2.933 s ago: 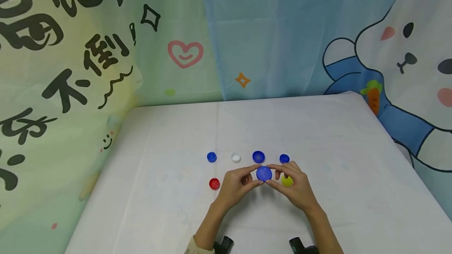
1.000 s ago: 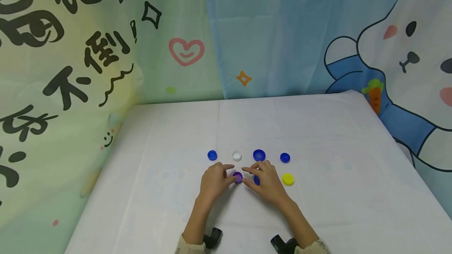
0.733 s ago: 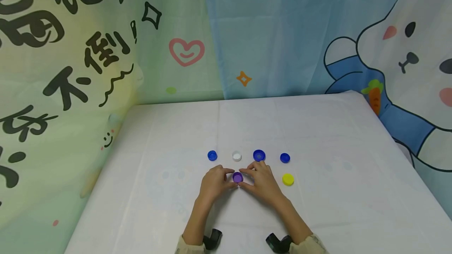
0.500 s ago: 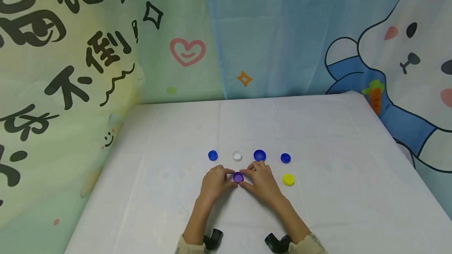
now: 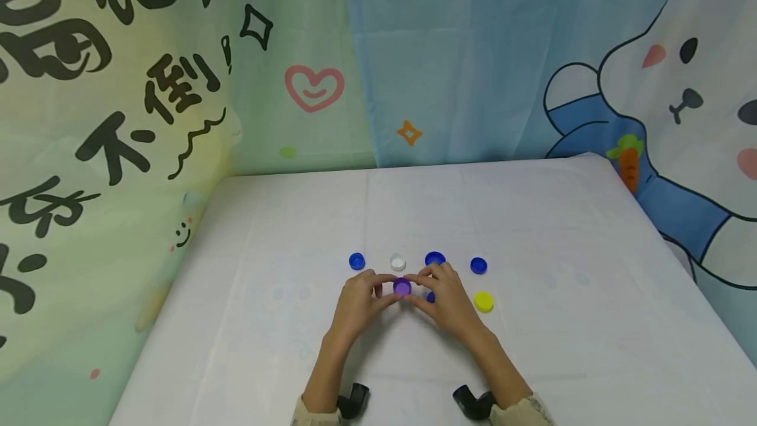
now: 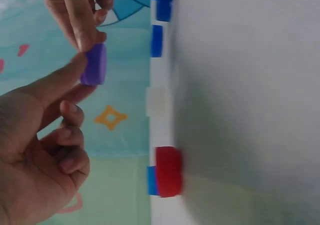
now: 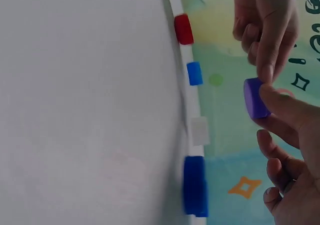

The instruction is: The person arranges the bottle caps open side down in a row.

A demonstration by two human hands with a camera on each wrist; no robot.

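Observation:
Between my two hands, a purple bottle cap (image 5: 402, 286) is held up off the table, its hollow side facing the head camera. My left hand (image 5: 357, 302) pinches its left side with thumb and forefinger. On the opposite side my right hand (image 5: 447, 300) pinches it the same way. Both wrist views show the purple cap (image 6: 95, 65) raised above the white surface. A blue cap (image 5: 430, 296) lies partly hidden behind my right hand. The red cap (image 6: 169, 171) is covered by my left hand in the head view, but shows in both wrist views.
Along the back row lie a small blue cap (image 5: 357, 261), a white cap (image 5: 397, 262), a larger blue cap (image 5: 435, 258) and another blue cap (image 5: 478, 265). A yellow cap (image 5: 483, 302) lies right of my right hand. A printed curtain (image 5: 449, 64) hangs behind the white table (image 5: 284, 229).
Earlier both hands held a large blue cap; it now lies on the table. They moved left, took hold of the purple cap and have lifted it slightly.

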